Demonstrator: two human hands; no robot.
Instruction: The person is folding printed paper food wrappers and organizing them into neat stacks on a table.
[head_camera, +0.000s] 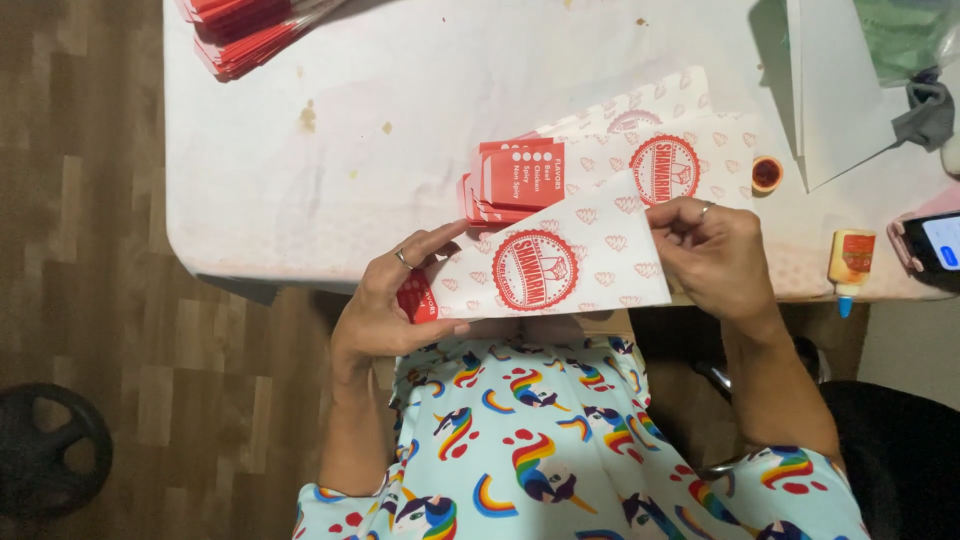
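Head view, looking down past a rainbow-unicorn patterned garment to the edge of a white table. Held across the table's near edge: a white paper sleeve printed with pale hearts and a round red seal, lying nearly level, tilted a little up to the right. Left hand curled around the sleeve's red-tipped left end, thumb underneath, index finger stretched along the top edge, a ring on one finger; partly closed, gripping the paper. Right hand closed on the sleeve's right end, fingers folded over the upper edge and pinching it, ring showing too. Just behind the held sleeve, flat on the table: a small stack of red printed cards resting on more heart-printed sleeves. Near the right hand: a small round red cap, then a glue bottle lying at the table edge, a phone at the far right. At the top left corner, another pile of red sheets. Wooden floor to the left.
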